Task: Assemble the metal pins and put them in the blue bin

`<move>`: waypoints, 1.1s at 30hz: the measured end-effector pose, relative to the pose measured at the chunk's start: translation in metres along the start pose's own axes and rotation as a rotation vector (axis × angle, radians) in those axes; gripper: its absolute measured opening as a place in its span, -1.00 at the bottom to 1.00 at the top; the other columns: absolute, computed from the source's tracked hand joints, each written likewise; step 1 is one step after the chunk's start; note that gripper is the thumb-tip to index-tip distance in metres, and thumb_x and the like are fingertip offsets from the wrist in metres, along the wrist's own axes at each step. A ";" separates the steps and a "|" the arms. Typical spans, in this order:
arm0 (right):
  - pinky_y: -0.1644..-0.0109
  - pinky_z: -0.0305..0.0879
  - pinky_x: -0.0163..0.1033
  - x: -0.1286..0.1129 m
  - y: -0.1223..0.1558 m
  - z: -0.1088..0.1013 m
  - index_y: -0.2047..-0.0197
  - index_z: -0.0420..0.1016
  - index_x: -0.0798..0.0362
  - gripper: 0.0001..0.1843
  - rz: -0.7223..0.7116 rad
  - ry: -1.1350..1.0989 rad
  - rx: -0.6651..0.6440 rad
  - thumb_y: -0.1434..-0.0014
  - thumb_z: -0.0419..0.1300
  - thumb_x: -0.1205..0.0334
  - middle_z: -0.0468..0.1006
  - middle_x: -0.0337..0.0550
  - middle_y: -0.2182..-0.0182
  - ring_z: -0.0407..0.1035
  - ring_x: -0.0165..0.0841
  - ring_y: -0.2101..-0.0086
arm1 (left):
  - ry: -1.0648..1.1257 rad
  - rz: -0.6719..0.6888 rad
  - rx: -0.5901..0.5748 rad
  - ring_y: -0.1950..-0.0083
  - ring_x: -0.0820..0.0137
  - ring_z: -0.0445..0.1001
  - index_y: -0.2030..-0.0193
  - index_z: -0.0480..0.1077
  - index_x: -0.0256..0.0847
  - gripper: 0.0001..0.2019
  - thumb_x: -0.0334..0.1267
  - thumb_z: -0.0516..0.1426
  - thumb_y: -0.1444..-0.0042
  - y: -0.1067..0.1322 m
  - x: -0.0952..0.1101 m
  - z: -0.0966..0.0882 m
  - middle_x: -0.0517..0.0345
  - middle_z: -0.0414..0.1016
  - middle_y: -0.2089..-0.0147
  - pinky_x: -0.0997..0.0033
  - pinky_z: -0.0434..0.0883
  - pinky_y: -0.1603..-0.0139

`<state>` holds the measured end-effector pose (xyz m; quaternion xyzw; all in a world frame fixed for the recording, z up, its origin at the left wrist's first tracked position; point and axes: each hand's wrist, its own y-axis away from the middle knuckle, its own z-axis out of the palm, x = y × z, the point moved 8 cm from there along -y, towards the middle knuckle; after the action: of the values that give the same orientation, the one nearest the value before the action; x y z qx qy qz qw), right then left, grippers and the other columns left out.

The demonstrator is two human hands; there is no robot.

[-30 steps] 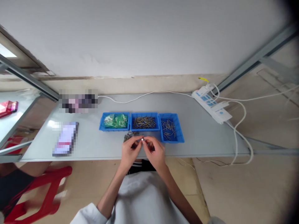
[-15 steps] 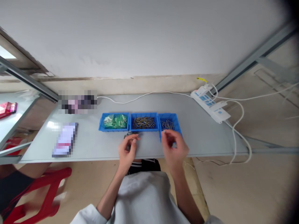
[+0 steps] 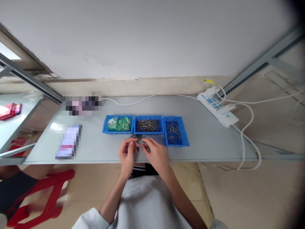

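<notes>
My left hand [image 3: 127,152] is closed in a pinch over the front of the table; what its fingertips hold is too small to name. Close beside it, my right hand [image 3: 154,152] also pinches, its fingertips almost meeting the left ones. Just beyond the fingers lie some small dark metal pieces [image 3: 138,136], partly hidden. Behind them stands a blue bin [image 3: 148,132] full of brass-coloured and dark screw-like pins. To its left a blue bin [image 3: 118,132] holds green and clear plastic bags of small parts. On the right, another blue bin [image 3: 176,143] contains loose thin metal pins.
A white power strip [image 3: 218,109] with plugs and cables lies at the right. A blurred phone-like object [image 3: 69,141] and another blurred item [image 3: 82,105] lie at the left. A red stool [image 3: 51,194] and a seated person's leg are at lower left.
My right hand has moved left from the right-hand bin to meet my left hand, uncovering that bin. My left hand stays in about the same place. The view has shifted slightly.
</notes>
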<state>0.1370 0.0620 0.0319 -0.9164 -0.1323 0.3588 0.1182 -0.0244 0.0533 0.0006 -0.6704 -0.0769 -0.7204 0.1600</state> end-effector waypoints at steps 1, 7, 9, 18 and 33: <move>0.35 0.23 -0.28 0.004 -0.002 0.010 0.03 0.65 -0.09 -0.83 0.028 0.027 -0.029 -0.49 0.20 0.24 0.71 -0.22 0.27 0.56 -0.35 0.38 | 0.002 -0.003 -0.001 0.46 0.49 0.41 0.12 0.62 -0.19 -0.71 -0.02 0.22 -0.45 0.000 0.000 0.000 0.18 0.59 0.36 0.51 0.42 0.38; 0.38 0.12 -0.27 0.021 -0.006 0.028 0.08 0.61 -0.08 -0.89 0.101 0.122 -0.112 -0.48 0.23 0.22 0.70 -0.25 0.33 0.55 -0.34 0.41 | 0.002 -0.015 -0.023 0.47 0.49 0.41 0.13 0.62 -0.19 -0.71 -0.01 0.21 -0.45 -0.002 -0.002 0.002 0.17 0.59 0.37 0.52 0.41 0.39; 0.38 0.10 -0.26 0.020 -0.005 0.027 0.09 0.60 -0.07 -0.88 0.099 0.139 -0.109 -0.48 0.21 0.22 0.70 -0.24 0.32 0.55 -0.34 0.41 | -0.007 -0.025 -0.032 0.47 0.48 0.41 0.12 0.62 -0.19 -0.70 0.00 0.21 -0.45 -0.002 -0.004 0.003 0.17 0.59 0.37 0.51 0.40 0.39; 0.39 0.14 -0.28 0.018 -0.003 0.018 0.14 0.60 -0.04 -0.80 0.040 0.093 0.040 -0.51 0.15 0.22 0.69 -0.20 0.36 0.52 -0.35 0.45 | -0.083 -0.037 -0.088 0.44 0.45 0.44 0.10 0.61 -0.18 -0.70 -0.01 0.18 -0.47 -0.003 -0.002 0.008 0.16 0.60 0.35 0.49 0.43 0.35; 0.32 0.45 -0.34 0.010 0.007 -0.026 0.07 0.50 -0.01 -0.96 0.063 -0.271 0.264 -0.44 0.24 0.24 0.63 -0.29 0.41 0.45 -0.43 0.52 | -0.420 0.383 -0.304 0.42 0.48 0.45 0.09 0.59 -0.14 -0.92 -0.31 0.22 -0.39 0.003 0.019 0.038 0.06 0.66 0.08 0.49 0.44 0.34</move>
<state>0.1629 0.0560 0.0423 -0.8398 -0.0703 0.4969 0.2070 0.0115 0.0603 0.0223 -0.8230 0.1279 -0.5263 0.1711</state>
